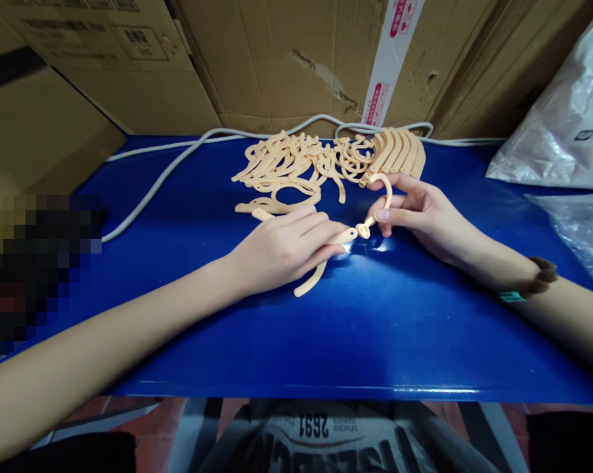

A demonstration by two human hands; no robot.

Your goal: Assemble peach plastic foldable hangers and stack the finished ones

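My left hand (284, 249) is closed on a curved peach plastic piece (310, 281) whose tail sticks out below my fingers onto the blue table (326, 341). My right hand (419, 213) pinches a second peach hook-shaped piece (385, 187). The ends of the two pieces meet between my hands at a small round joint (362, 230). Just behind my hands lies a loose pile of the same peach pieces (296, 167), and a neat stacked row of them (399, 152) sits at its right end.
A white cable (163, 177) runs along the back and left of the table. Cardboard boxes (276, 59) stand behind it. Clear plastic bags (567, 118) lie at the right. A blurred dark patch (35, 263) covers the left edge.
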